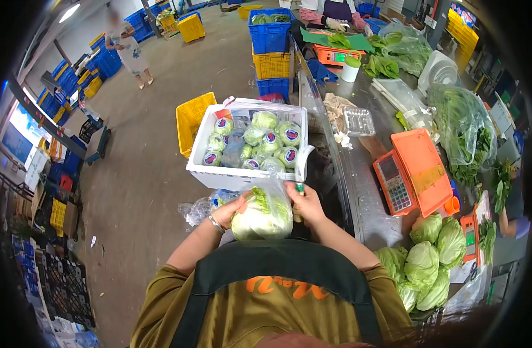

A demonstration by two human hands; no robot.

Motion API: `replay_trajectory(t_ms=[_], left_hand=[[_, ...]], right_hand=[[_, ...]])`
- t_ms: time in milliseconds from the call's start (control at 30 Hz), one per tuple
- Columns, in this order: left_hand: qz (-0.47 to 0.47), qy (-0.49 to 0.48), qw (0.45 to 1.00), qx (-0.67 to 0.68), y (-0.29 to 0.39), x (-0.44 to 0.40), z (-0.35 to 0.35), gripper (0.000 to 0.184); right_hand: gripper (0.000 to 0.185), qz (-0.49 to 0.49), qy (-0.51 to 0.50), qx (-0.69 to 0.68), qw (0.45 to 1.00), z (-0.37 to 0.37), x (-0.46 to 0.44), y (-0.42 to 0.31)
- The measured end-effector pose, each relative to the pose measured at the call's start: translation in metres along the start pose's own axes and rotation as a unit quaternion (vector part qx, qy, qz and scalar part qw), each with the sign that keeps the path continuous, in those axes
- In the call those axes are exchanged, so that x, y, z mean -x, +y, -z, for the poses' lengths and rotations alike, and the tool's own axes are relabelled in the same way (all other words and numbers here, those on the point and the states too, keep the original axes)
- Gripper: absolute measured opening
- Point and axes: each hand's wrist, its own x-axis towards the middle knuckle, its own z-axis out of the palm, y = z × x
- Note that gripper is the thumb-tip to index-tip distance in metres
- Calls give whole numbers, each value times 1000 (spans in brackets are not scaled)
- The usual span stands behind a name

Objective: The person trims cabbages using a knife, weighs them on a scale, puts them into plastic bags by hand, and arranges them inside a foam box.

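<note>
A pale green head of lettuce (261,219) sits inside a clear plastic bag (274,184) close in front of my chest. My left hand (231,212), with a bracelet at the wrist, is closed against the left side of the bagged lettuce. On the other side my right hand (306,204) grips the gathered plastic near the top of the bag. A small green piece (300,188) shows at its fingertips; I cannot tell what it is. Just beyond both hands stands a white foam box (219,175) holding several wrapped lettuce heads with round labels (270,138).
To the right runs a metal table (367,223) with an orange scale (395,182), loose lettuce heads (422,264), a clear tray (359,122) and bagged greens (460,124). Yellow crate (190,124) and stacked crates (272,65) stand beyond. A co-worker (335,13) is across the table; another person (127,46) stands far left.
</note>
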Motion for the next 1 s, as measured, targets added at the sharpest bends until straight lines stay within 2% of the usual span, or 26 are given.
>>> replay_trajectory(t_ms=[67, 167, 267, 300, 367, 400, 433, 467, 500, 567, 633, 667, 700, 800, 833, 867, 900, 933, 967, 1000], left_hand=[[5, -33, 999, -2, 1, -3, 7, 72], [61, -63, 992, 93, -21, -5, 44, 65], [32, 12, 980, 195, -36, -3, 46, 66], [16, 17, 972, 234, -37, -4, 41, 62], [-16, 27, 951, 309, -35, -7, 29, 55], [-74, 49, 989, 115, -36, -8, 35, 51], [-130, 71, 985, -83, -38, -10, 42, 48], [-166, 91, 965, -179, -40, -7, 49, 49], [-173, 97, 969, -148, -39, -4, 53, 49], [-160, 94, 980, 66, -36, 6, 61, 49], [-168, 91, 953, 236, -31, 20, 65, 49], [-174, 88, 933, 304, -30, 26, 65, 50], [-187, 85, 910, 360, -29, 34, 66, 50], [-231, 71, 848, 472, -23, 55, 65, 50], [-243, 62, 827, 503, -20, 63, 64, 50], [-260, 54, 806, 529, -17, 71, 63, 51], [-272, 45, 784, 557, -16, 78, 62, 51], [-283, 34, 758, 586, -15, 85, 60, 51], [-294, 20, 731, 616, -13, 90, 61, 51], [-300, 10, 705, 642, -11, 96, 61, 51]], right_hand=[[19, 17, -35, 27, 999, 0, -10, -8], [11, 60, -67, 45, 995, 1, -19, -14], [15, 5, -16, -49, 999, 3, -13, -20], [17, -9, -36, -97, 995, 5, -11, -18], [18, -49, -13, -167, 985, 8, -9, -5], [18, -68, -3, -201, 977, 10, -8, 1], [22, -59, -20, -213, 975, 10, -4, 6], [26, -58, -55, -179, 981, 13, 0, 10], [29, -60, -90, -144, 984, 17, 4, 14], [43, -67, -172, -60, 981, 20, 7, 10], [38, -136, -245, 99, 955, 14, 7, 3], [36, -169, -281, 178, 928, 8, 8, -1], [23, -233, -320, 255, 882, -2, 9, -13], [18, -251, -387, 273, 844, 6, -9, -12], [18, -318, -372, 216, 845, 11, -17, -28], [21, -216, -397, 81, 888, 32, -32, -12], [35, -167, -268, -34, 948, 23, -21, -32], [48, -196, -283, -107, 933, 34, -31, -42], [49, -138, -258, -108, 950, 35, -41, -44], [42, -137, -228, -117, 957, 44, -54, -41]])
